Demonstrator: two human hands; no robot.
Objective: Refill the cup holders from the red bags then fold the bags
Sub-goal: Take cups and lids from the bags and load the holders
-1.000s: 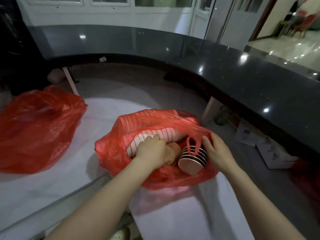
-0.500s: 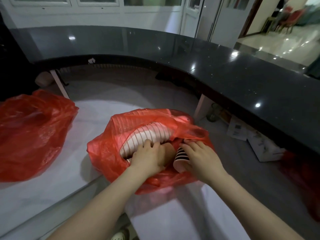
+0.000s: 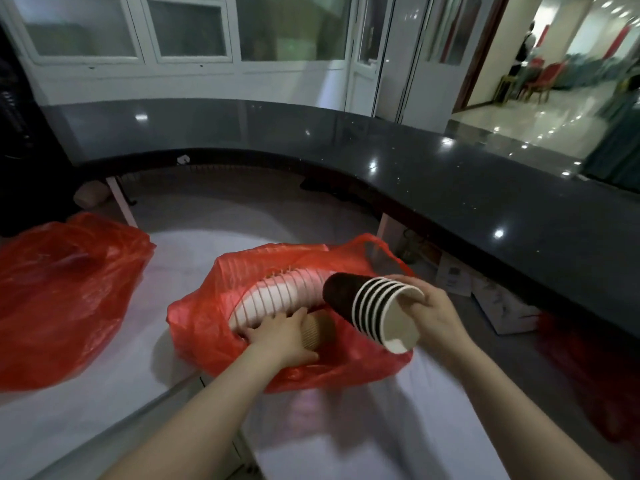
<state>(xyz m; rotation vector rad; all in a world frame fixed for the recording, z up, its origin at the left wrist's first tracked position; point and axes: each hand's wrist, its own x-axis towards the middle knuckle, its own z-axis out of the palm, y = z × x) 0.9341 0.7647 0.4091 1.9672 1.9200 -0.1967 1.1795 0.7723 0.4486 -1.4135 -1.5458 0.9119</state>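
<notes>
An open red plastic bag (image 3: 221, 334) lies on the white table (image 3: 86, 420) in front of me. Inside it rests a long stack of white cups (image 3: 277, 299) on its side, with a brown ribbed cup stack (image 3: 320, 329) beside it. My left hand (image 3: 282, 336) is inside the bag, wrapped around the brown ribbed cups. My right hand (image 3: 436, 315) holds a short stack of dark brown cups with white rims (image 3: 370, 306), tilted, mouth toward me, lifted above the bag's right side.
A second red bag (image 3: 65, 296), full and crumpled, sits on the table at the left. A curved black counter (image 3: 450, 188) runs behind and to the right. Cardboard boxes (image 3: 498, 306) lie under it. More red plastic (image 3: 595, 368) shows low at the right.
My right hand has gripped the dark striped cup stack and lifted it up out of the bag. My left hand stays inside on the brown cups. The view has tilted upward.
</notes>
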